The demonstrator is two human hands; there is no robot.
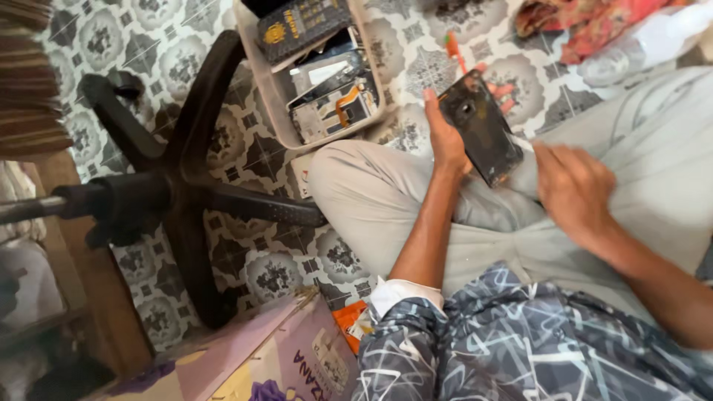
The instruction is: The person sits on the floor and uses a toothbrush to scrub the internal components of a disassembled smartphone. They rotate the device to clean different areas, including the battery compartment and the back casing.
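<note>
Here left hand (448,141) grips dark phone (481,128); right hand (573,191) blurred, grip can't tell.

**Warm, soft light; motion blur at right**

Even, yellowish daylight, brightest toward upper right. Soft shadows under chair base (186,186) on tiled floor (275,267). Faint glare on phone (481,128). Right hand (575,189) smeared by motion blur. Lower left corner dim, murky. Edges stretched, wide-angle bend; cardboard box (275,356) slightly soft.
</note>
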